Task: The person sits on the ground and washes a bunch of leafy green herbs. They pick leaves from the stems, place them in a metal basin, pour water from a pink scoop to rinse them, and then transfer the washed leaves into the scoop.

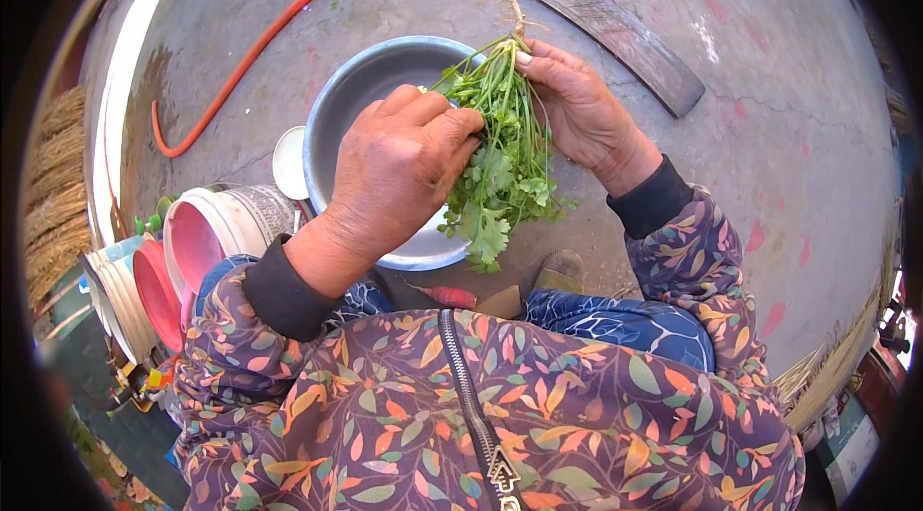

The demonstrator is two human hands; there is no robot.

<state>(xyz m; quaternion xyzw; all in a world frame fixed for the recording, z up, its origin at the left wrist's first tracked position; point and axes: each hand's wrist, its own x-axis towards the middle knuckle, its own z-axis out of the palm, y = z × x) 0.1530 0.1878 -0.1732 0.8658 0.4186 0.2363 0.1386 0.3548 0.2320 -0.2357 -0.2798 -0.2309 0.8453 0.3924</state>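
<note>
1. Bunch of leafy green herbs (495, 186) hangs near 12 o'clock in my head view, root end up, leaves trailing toward 6, across the basin's (375, 69) 3 o'clock side.
2. Right hand (580, 105), between 1 and 2 o'clock: I record thumb and fingers clamped on the stems, just below the pale roots (516, 13).
3. Left hand (396, 163), between 10 and 11 o'clock: fingers bent in against the bunch. Their tips are hidden; I cannot tell whether they pinch anything.
4. Progress: I judge the work under way but unfinished. Done: bunch gathered and raised. Roots and leaves remain attached; whether anything has been stripped, I cannot tell. Left, in my judgement: finishing with these stems and releasing the bunch.
5. Surroundings noted: orange hose (248, 57) toward 10 o'clock, wooden board (615, 35) at 1.
</note>
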